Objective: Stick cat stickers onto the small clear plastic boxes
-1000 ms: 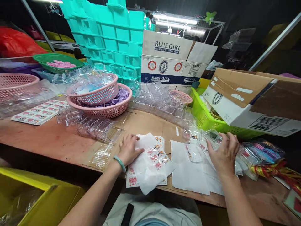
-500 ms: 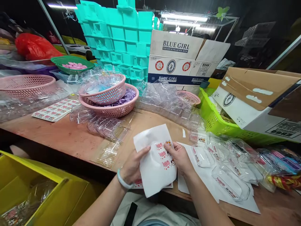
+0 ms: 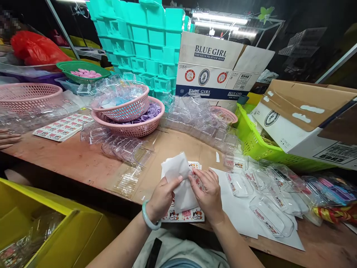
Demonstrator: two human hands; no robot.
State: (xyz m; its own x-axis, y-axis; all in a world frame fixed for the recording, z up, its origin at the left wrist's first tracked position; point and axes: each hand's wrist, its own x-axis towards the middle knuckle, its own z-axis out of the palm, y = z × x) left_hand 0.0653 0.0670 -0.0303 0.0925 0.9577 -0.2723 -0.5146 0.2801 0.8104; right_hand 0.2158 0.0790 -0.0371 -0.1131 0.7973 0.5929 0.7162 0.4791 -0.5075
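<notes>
My left hand (image 3: 163, 197), with a pale green bangle at the wrist, is closed on a bent white sticker sheet (image 3: 175, 169), its thumb on top. My right hand (image 3: 208, 191) pinches at the sheet's right edge; the fingertips partly hide what is between them. Under the sheet lies a stack of printed sticker sheets (image 3: 186, 215) with cartoon cats and pink lettering. To the right, several clear plastic cases (image 3: 272, 219) with cat stickers rest on white paper (image 3: 237, 219).
Clear plastic shells (image 3: 125, 149) and stacked pink baskets (image 3: 131, 128) stand at the left back. Turquoise bins (image 3: 139, 41) and a beer carton (image 3: 209, 70) rise behind. A lime basket (image 3: 256, 141) is right, a yellow bin (image 3: 69, 230) lower left. Another person's hand (image 3: 8, 138) shows far left.
The white sheet has been lowered and bent, uncovering the printed stack beneath it. My right hand has shifted to its edge. Another person's hand has appeared at the far left.
</notes>
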